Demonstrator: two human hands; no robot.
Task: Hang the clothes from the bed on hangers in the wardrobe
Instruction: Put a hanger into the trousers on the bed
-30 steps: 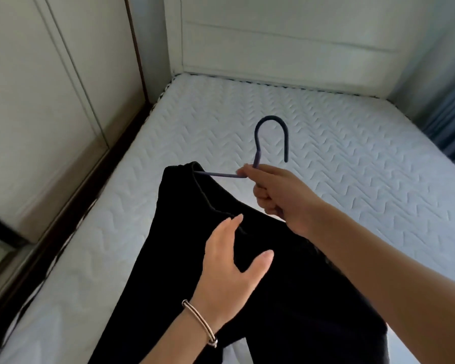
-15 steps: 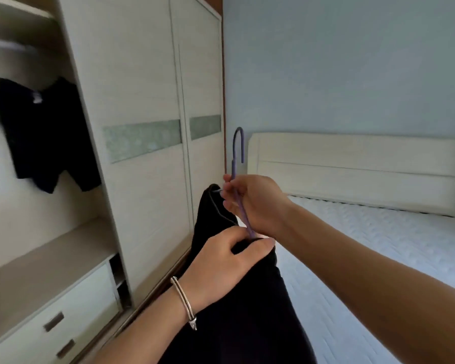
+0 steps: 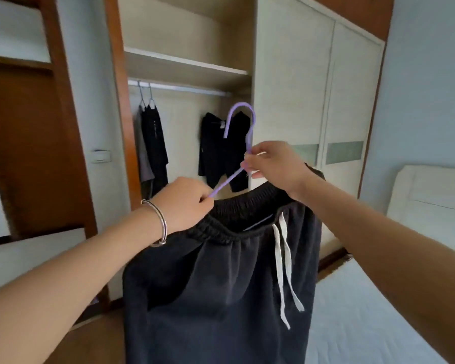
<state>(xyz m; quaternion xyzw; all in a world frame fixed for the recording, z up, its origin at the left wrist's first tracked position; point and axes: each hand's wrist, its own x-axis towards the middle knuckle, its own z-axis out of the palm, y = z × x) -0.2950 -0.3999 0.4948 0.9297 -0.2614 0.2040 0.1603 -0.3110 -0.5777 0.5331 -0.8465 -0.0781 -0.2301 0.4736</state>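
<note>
Purple hanger [image 3: 252,127] held up in front of an open wardrobe by a person's two bare hands. The right hand [image 3: 276,166] pinches the hanger at its neck, just under the hook, which stands upright above that grip. The left hand [image 3: 184,203], with a silver bracelet [image 3: 163,224] on its wrist, is curled round the lower end of the hanger's sloping arm, where it meets a waistband. Black trousers [image 3: 216,298] hang directly beneath both grips, the elastic waistband stretched between them and a white drawstring [image 3: 280,258] dangling below the right grip. Whether the left fingers also catch the waistband cannot be told.

Beyond the grips, the wardrobe's silver rail [image 3: 184,88] runs under a shelf [image 3: 184,64]. A black garment [image 3: 216,153] hangs just behind the hook. Two more dark garments [image 3: 154,143] hang on the rail, above and left of the left grip. Pale sliding doors [image 3: 294,88] stand beyond the right grip. The bed [image 3: 365,311] lies below and to the right of the right arm, with its cream headboard [image 3: 431,195] farther right. A brown door [image 3: 24,140] stands well to the left of the left grip.
</note>
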